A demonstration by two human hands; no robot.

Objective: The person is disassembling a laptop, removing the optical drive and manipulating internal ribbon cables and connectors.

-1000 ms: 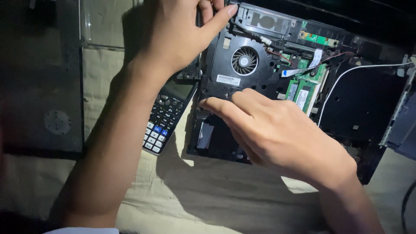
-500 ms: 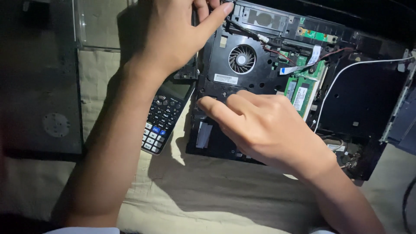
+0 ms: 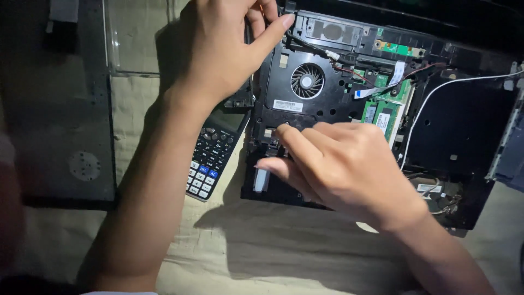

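Black opened laptop chassis (image 3: 436,136) lies on tan cloth (image 3: 245,246), fan (image 3: 307,81) and green memory boards (image 3: 382,112) exposed. Left hand (image 3: 224,49) pinches its top-left corner edge; right hand (image 3: 344,164) presses curled fingertips near lower-left edge, gripping nothing visible. Calculator (image 3: 213,155) just beside. Risk: a slipping finger could snag the thin red wires (image 3: 355,74) or ribbon cable (image 3: 376,87).

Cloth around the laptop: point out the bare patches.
Bare cloth lies below the opened laptop, between both forearms. A smaller strip sits left of the calculator, beside the black panel. Crowded: both hands over the laptop's left half.
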